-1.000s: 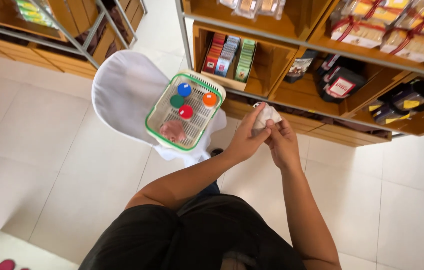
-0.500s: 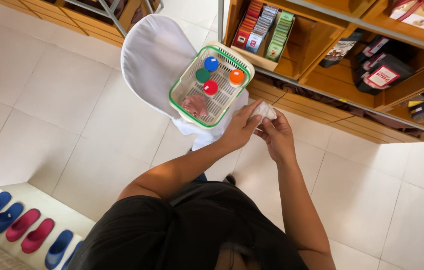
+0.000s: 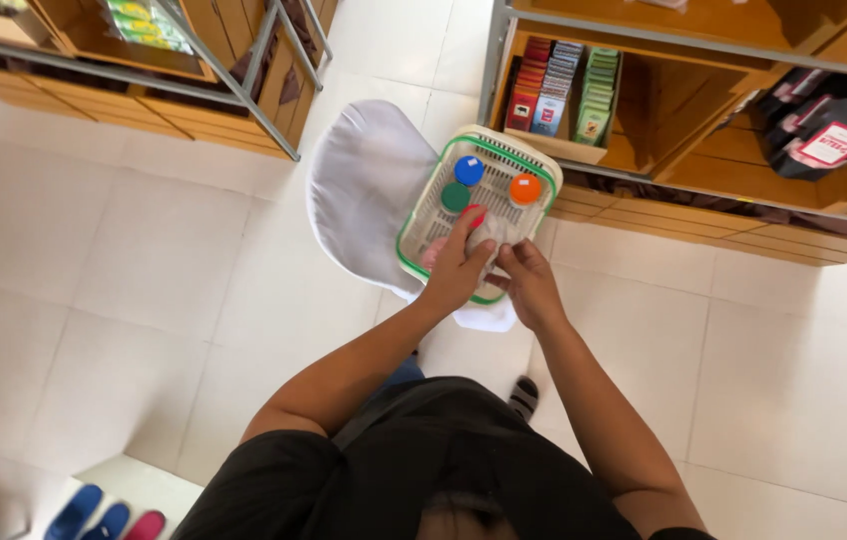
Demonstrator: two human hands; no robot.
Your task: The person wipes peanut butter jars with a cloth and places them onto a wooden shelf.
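Two hands meet over the green-rimmed basket (image 3: 422, 215) near the top middle. Left hand (image 3: 459, 268) and right hand (image 3: 529, 283) pinch a small clear packet (image 3: 489, 232). Lower it gently between the coloured lids (image 3: 469, 171).

clear packet (image 3: 489, 232) | held low inside white, green-rimmed basket (image 3: 424, 222)

Bright, even, diffuse light; source not in view. Pale floor tiles (image 3: 124, 250) near washed out, low contrast. Soft shadows only inside wooden shelves (image 3: 684, 110) and under white chair (image 3: 364, 190). Slight motion softness on both hands. Wide-angle bending of shelf lines toward edges. Dark shirt (image 3: 414, 470) at bottom underexposed, detail lost.
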